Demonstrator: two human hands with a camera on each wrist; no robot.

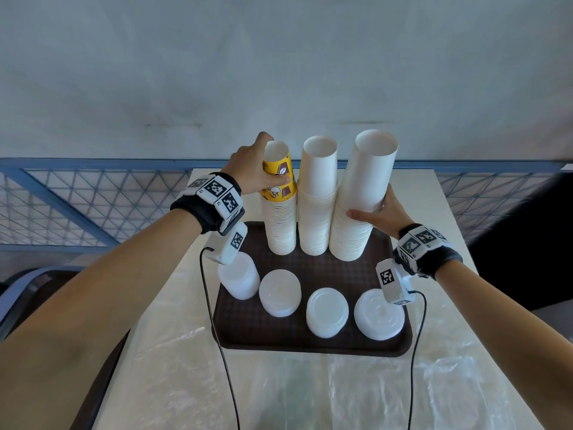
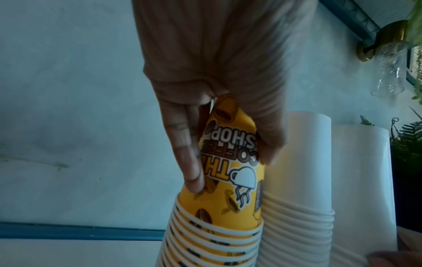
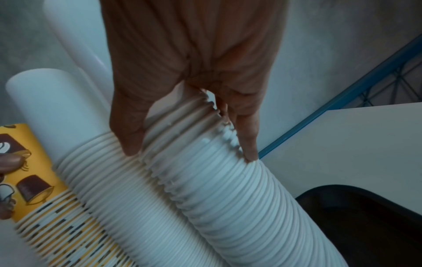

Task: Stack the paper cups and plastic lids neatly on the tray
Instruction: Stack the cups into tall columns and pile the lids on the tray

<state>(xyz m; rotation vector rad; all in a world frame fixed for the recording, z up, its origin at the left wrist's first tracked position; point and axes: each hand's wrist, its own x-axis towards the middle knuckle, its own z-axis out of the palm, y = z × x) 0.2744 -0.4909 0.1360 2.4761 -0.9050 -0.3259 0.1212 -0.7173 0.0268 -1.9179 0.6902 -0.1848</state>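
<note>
Three upside-down cup stacks stand at the back of the brown tray. My left hand grips the top yellow printed cup of the left stack, thumb on the near side. The plain white middle stack stands free. My right hand holds the tall, wide white stack at mid-height, thumb in front and fingers behind. Several piles of white plastic lids lie along the tray's front.
The tray sits on a pale table with clear plastic film spread across its near part. Wrist-camera cables trail over the tray's edges. A blue mesh railing and grey wall lie behind.
</note>
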